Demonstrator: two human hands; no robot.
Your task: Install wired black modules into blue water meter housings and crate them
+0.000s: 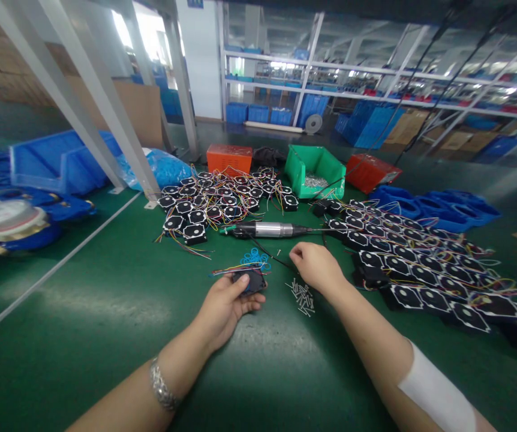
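My left hand [228,305] is closed around a small black fan [250,279] with coloured wires, held just above the green table [105,312]. My right hand [316,265] hovers with fingers curled in a pinch above a small pile of screws [302,296]; what it pinches is too small to name. A heap of blue rubber rings [255,258] lies just beyond the fan. An electric screwdriver [267,230] lies on the table farther out, between two spreads of fans.
Many black fans lie in a group at centre back [213,204] and in a long heap to the right [420,264]. A green bin [316,171], two orange boxes [229,159], blue trays [56,162] and a metal frame leg [119,144] stand around.
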